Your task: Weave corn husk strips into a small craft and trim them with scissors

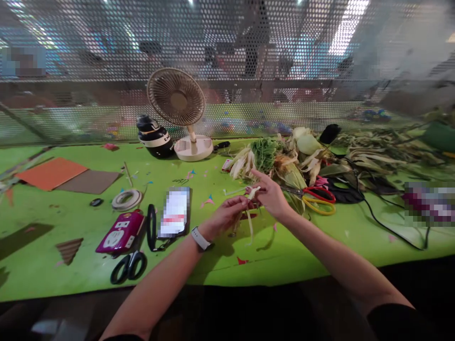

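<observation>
Above the green tabletop, my left hand [229,213] pinches a thin pale strip [250,229] that looks like corn husk. One end of it dangles below the fingers. Close beside it, my right hand [273,195] grips the upper part of the strip with thumb and curled fingers, its index finger pointing out. Just beyond the hands lie a bundle of green strands [263,155] and pale corn husks [243,163]. Scissors with red and yellow handles [320,200] rest to the right of my right hand.
Left of my hands are a phone [175,213], a purple pack [121,233], black-handled scissors [128,267] and a tape roll [127,199]. A fan [194,148] and a black bottle [156,139] stand at the back, before a perforated screen [227,116]. Dry husks [377,147] pile up right.
</observation>
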Available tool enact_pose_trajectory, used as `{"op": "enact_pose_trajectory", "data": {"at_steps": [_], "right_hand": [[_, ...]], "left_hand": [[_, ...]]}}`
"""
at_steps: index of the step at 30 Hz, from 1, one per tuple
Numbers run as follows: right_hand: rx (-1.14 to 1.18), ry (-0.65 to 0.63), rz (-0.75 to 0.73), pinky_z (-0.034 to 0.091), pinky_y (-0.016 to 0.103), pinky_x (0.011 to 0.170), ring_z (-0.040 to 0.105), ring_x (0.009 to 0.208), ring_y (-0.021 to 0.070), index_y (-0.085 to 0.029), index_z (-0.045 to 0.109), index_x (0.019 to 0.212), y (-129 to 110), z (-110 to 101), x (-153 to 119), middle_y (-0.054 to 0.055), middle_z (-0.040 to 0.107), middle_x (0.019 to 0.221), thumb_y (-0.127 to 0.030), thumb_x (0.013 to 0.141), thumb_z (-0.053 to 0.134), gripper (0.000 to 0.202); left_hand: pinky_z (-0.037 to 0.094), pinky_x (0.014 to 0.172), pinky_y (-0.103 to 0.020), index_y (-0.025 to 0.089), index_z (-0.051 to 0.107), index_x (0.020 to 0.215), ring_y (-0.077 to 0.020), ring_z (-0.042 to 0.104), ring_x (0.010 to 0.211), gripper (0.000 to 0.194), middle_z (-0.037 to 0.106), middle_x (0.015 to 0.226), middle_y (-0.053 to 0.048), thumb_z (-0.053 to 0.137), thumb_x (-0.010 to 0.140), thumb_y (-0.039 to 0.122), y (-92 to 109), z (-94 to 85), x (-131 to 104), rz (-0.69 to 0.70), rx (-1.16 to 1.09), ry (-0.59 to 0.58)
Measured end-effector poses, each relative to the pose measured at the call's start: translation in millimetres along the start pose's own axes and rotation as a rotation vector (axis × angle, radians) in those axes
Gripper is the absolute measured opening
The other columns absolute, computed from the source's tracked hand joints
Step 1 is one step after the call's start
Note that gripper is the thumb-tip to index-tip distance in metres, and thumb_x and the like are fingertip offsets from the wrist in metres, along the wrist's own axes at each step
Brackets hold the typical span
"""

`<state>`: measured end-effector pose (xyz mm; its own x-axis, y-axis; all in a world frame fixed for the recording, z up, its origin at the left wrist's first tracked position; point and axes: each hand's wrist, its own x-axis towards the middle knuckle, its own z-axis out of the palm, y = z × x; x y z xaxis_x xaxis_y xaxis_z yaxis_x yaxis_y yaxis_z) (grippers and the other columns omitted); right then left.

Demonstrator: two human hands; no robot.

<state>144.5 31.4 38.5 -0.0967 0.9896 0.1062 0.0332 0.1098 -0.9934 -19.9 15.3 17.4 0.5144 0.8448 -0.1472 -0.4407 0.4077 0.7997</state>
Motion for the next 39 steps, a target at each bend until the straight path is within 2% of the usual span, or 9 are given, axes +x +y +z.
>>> {"op": "enact_pose_trajectory", "data": {"at_steps": [3,10,17,24,28,31,34,36,39], "right_hand": [[0.067,0.033,-0.015,0.047,0.023,0.056,0.060,0.064,0.0129,-0.017,0.050,0.128,3,10,-7,-0.001,0.066,0.074,-0.018,0.064,0.062,0.066],[0.258,0.092,0.067,0.036,0.018,0.044,0.049,0.048,0.0067,-0.015,0.057,0.117,6,10,-9,-0.005,0.063,0.065,-0.023,0.064,0.066,0.054],[0.291,0.195,0.019,0.029,0.017,0.033,0.052,0.046,0.0087,-0.017,0.063,0.104,0,15,-11,0.000,0.068,0.072,-0.032,0.064,0.071,0.044],[0.245,0.202,-0.052,0.034,0.017,0.034,0.048,0.043,0.0059,-0.017,0.062,0.107,4,17,-9,0.001,0.070,0.077,-0.034,0.068,0.069,0.043],[-0.049,0.054,-0.028,0.045,0.023,0.046,0.057,0.050,0.0096,-0.019,0.063,0.109,-1,-28,-17,0.003,0.071,0.083,-0.043,0.078,0.059,0.039],[-0.681,0.122,-0.099,0.049,0.032,0.068,0.065,0.077,0.0201,-0.019,0.069,0.093,-7,-93,-28,0.007,0.071,0.088,-0.039,0.081,0.053,0.028],[-1.314,0.022,0.048,0.046,0.038,0.071,0.062,0.088,0.0295,-0.018,0.067,0.087,-5,-154,-38,0.012,0.068,0.094,-0.038,0.073,0.057,0.027],[-1.463,-0.052,0.144,0.045,0.036,0.069,0.061,0.087,0.0298,-0.016,0.064,0.086,-1,-179,-41,0.014,0.065,0.096,-0.037,0.070,0.056,0.027],[-1.501,-0.110,0.200,0.042,0.034,0.065,0.059,0.083,0.0282,-0.016,0.058,0.087,4,-189,-40,0.015,0.062,0.096,-0.034,0.068,0.055,0.026]], "left_hand": [[0.052,0.071,-0.027,0.014,0.067,0.076,-0.0171,0.066,0.081,0.018,0.071,0.083,-0.004,0.077,0.068,0.028,3,-1.0,-2,-0.010,0.085,-0.012],[0.053,0.069,-0.027,0.016,0.068,0.077,-0.0148,0.065,0.076,0.010,0.069,0.078,0.000,0.073,0.072,0.022,3,-2.6,0,-0.039,0.017,0.079],[0.051,0.087,-0.037,0.017,0.068,0.081,-0.0194,0.065,0.093,0.009,0.070,0.091,-0.003,0.069,0.077,0.024,4,-4.9,-2,-0.054,-0.089,0.028],[0.055,0.064,-0.025,0.014,0.066,0.078,-0.0142,0.067,0.074,0.012,0.069,0.080,-0.002,0.073,0.073,0.023,9,1.4,-3,-0.071,0.012,0.032],[0.052,0.051,-0.017,0.014,0.065,0.080,-0.0127,0.068,0.069,0.008,0.071,0.078,-0.002,0.069,0.077,0.021,12,-1.7,-10,-0.057,0.026,0.175],[0.053,0.054,-0.017,0.013,0.065,0.080,-0.0129,0.070,0.069,0.008,0.072,0.074,-0.004,0.060,0.084,0.018,14,-6.2,-19,-0.061,-0.013,0.312],[0.055,0.059,-0.019,0.012,0.065,0.077,-0.0127,0.070,0.068,0.017,0.072,0.073,-0.006,0.053,0.088,0.016,15,-10.6,-26,-0.050,-0.095,0.386],[0.056,0.062,-0.020,0.012,0.065,0.077,-0.0130,0.070,0.069,0.017,0.073,0.075,-0.006,0.053,0.088,0.016,16,-13.8,-28,-0.036,-0.137,0.382],[0.056,0.061,-0.021,0.012,0.066,0.080,-0.0135,0.071,0.071,0.015,0.074,0.077,-0.006,0.054,0.088,0.017,15,-18.6,-28,-0.037,-0.167,0.373]]}}
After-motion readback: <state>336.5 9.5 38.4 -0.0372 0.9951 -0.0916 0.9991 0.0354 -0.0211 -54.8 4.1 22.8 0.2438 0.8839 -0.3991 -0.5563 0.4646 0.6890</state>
